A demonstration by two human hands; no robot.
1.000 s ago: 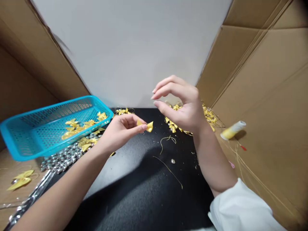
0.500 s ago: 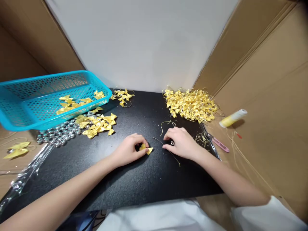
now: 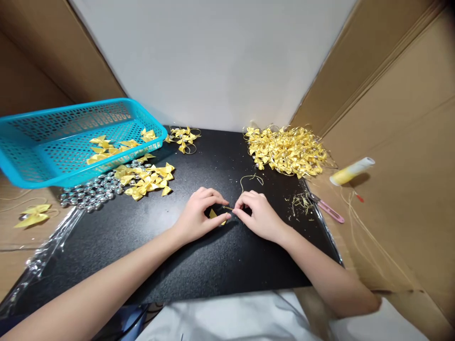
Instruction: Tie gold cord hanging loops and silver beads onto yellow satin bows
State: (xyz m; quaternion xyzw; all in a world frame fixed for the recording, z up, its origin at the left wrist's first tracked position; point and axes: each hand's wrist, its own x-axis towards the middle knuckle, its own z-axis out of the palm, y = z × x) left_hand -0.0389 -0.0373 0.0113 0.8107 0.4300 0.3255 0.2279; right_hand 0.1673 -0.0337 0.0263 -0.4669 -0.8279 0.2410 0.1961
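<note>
My right hand (image 3: 259, 216) is closed, thumb and forefinger pinching a thin gold cord (image 3: 228, 208) whose short end points left. My left hand (image 3: 199, 214) faces it, thumb and forefinger apart around that cord end. Below the left fingers a yellow ribbon bow (image 3: 213, 214) lies on the black tabletop (image 3: 199, 270), partly covered by the hand. Another loose piece of gold cord (image 3: 245, 177) curls on the table just beyond my right hand. The silver bead seen earlier by the right palm is hidden now.
At left stand a blue basket (image 3: 64, 181) with yellow bows, silver beads (image 3: 93, 193) and loose bows (image 3: 151, 180). A small group of corded bows (image 3: 184, 137) lies behind. To the right are a big bow pile (image 3: 287, 151), cord scraps (image 3: 301, 202), pink-handled snips (image 3: 330, 210) and a yellow-white tube (image 3: 351, 171).
My right hand has moved left with the cord, close to my left hand. The left thumb and forefinger have spread off the bow, which now lies beneath them. The view has shifted slightly.
</note>
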